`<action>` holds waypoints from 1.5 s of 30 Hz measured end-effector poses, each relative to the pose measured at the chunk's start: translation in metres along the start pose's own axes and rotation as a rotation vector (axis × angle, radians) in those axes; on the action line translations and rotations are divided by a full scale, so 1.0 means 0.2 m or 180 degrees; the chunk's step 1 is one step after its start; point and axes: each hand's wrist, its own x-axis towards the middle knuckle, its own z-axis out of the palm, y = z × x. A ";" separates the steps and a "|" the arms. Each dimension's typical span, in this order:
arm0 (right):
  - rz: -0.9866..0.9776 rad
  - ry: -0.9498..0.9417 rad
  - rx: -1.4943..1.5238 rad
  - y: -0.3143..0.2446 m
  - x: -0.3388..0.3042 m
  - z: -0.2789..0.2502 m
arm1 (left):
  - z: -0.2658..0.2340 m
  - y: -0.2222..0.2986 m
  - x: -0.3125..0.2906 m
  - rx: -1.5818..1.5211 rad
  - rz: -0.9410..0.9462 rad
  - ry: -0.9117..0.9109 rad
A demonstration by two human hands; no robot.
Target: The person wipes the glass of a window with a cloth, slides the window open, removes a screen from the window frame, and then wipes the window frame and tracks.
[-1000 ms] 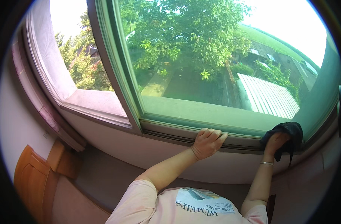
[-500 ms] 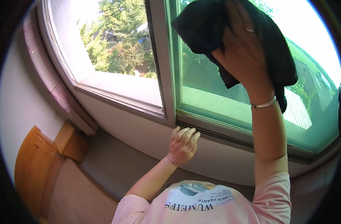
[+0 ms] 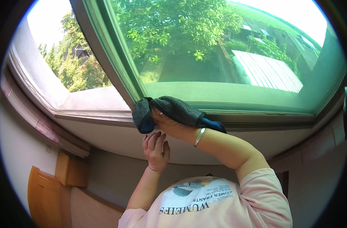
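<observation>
A dark grey cloth (image 3: 177, 109) with blue on its other face lies bunched along the lower left corner of the green-tinted window pane (image 3: 188, 72). My right hand (image 3: 170, 126) grips it from below, its fingers partly hidden in the folds, and a silver bangle circles the wrist. The cloth touches the bottom frame and reaches over the upright frame. Just below it, my left hand (image 3: 156, 152) is raised in front of the wall under the window. Its fingers are loosely bent and apart, with nothing in them.
Along the window's bottom runs a dark sliding track (image 3: 264, 121). A screened window section (image 3: 82, 72) is on the left. Pink-toned trim (image 3: 48, 129) borders the left wall, and wooden furniture (image 3: 44, 193) with an orange-brown finish stands at lower left.
My right hand has brought the cloth down from high on the pane to its lower left corner. My left hand has come off the frame's edge. The view has shifted right.
</observation>
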 end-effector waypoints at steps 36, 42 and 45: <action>-0.1142 -0.0494 -0.3411 0.02 -0.10 -0.02 | -0.18 -0.06 -0.09 0.0108 -0.0254 0.0100; -0.0707 -0.0703 -0.3650 0.02 -0.29 -0.26 | -0.19 -0.12 0.01 0.0023 0.0159 -0.0163; -0.0810 0.0013 -0.3552 0.11 -0.48 -0.42 | -0.21 -0.09 0.02 0.0109 0.0163 -0.0288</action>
